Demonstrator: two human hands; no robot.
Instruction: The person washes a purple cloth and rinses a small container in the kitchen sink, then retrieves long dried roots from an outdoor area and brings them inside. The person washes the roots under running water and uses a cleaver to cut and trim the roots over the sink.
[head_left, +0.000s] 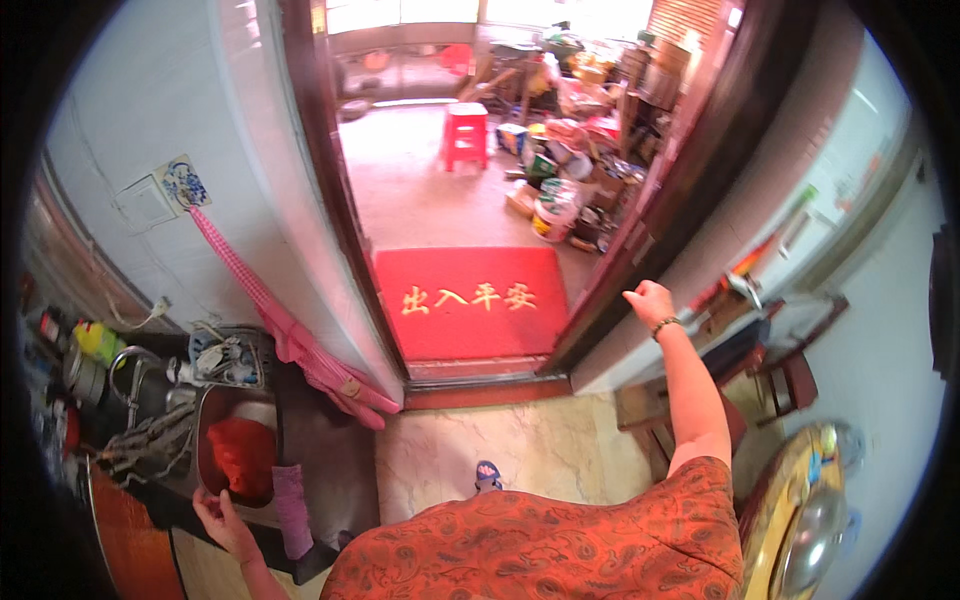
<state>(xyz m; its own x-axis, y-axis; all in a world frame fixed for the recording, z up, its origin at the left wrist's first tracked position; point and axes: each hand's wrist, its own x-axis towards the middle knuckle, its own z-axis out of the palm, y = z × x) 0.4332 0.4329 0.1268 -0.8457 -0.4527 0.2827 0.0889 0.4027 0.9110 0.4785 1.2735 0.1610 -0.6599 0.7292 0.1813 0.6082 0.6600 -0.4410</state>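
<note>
My left hand (225, 526) is beside the near end of a metal sink basin (259, 411), thumb and fingers apart, with nothing seen in them. A crumpled red cloth or bag (241, 454) lies in the basin. Over the counter edge nearby hangs a purple towel (291, 510). My right hand (651, 302), with a bracelet at the wrist, is held out at the right of the doorway with its fingers curled closed. It is nearest to the dark door frame (660, 232); whether it touches the frame cannot be told. Nothing shows in it.
A red doormat (472, 341) bearing writing lies beyond the threshold (487, 394). Farther out stand a red plastic stool (466, 135) and piled clutter (577, 150). A pink checked apron (315, 356) hangs left. A dish rack (229, 360) adjoins the sink; wooden furniture (645, 409) stands right.
</note>
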